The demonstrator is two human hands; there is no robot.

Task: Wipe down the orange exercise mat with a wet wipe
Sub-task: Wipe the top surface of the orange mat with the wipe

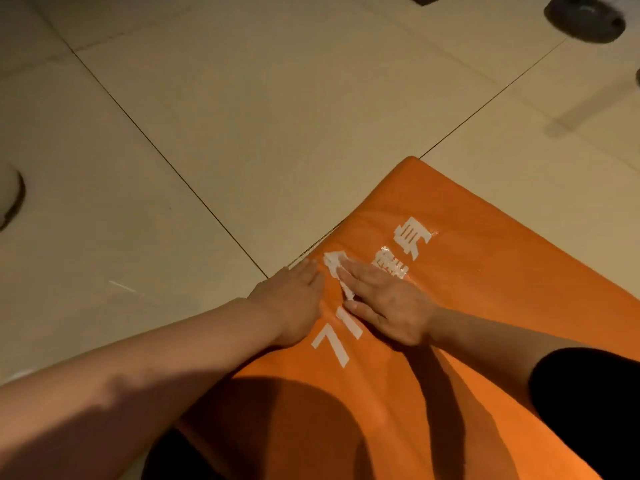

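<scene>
While the right hand (388, 303) presses flat-fingered on the crumpled wet wipe (337, 271), the left hand (294, 299) lies flat beside it near the orange exercise mat's (502, 306) edge. Bunched so small, the wipe could slip free, leaving streaks over the white lettering (412, 240).

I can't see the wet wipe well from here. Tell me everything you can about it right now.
The wet wipe is a small white sheet, crumpled and bunched into a strip, looking thin and damp. It lies flat on the orange mat near the edge that faces the tiled floor, beside the white printed lettering. The right hand presses on it with straight fingers, covering part of it; the rest shows past the fingertips. The left hand lies flat just beside it; whether they touch is unclear.
</scene>
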